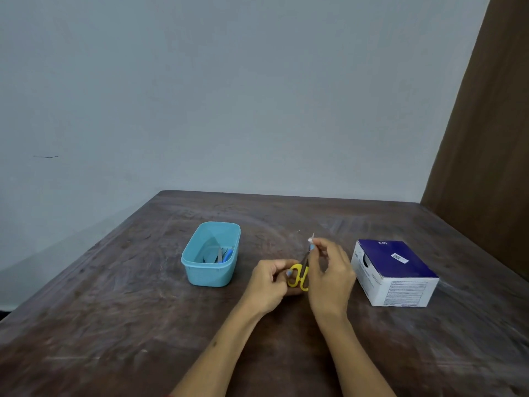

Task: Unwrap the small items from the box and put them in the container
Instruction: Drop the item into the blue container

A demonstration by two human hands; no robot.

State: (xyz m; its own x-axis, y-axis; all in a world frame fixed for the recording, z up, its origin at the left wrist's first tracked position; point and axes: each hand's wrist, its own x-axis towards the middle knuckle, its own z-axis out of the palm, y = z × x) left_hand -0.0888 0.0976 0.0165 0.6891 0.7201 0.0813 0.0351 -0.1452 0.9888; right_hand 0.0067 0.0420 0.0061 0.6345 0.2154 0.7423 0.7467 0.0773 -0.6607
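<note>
Nearest the camera, two bare forearms were seen reaching up from six o'clock over the dark, scuffed surface (114, 325). The left hand (270, 285) was curled round the yellow handles of a pair of scissors (300, 275), its fingers (282, 265) threaded through or wrapped about the loops; the blades were angled up toward one o'clock. The right hand (332, 270) was raised just beside them, its fingers (317, 245) pinched on a small wrapped item (311, 242), pale with a hint of blue, held at the blade tips. Whether the blades had closed on the wrapper could not be told. The step in hand was judged to be the cutting open of one wrapper. The box (393, 272), white with a dark blue top, was set at three o'clock from the hands, near but apart. The light blue container (210, 269) stood at nine o'clock from them, with a few slim pieces, one blue, already lying inside. The next move was judged to call for a clean snip at the wrapper's end, kept clear of the contents, then the item drawn out and carried left across the surface to be dropped into the container.
</note>
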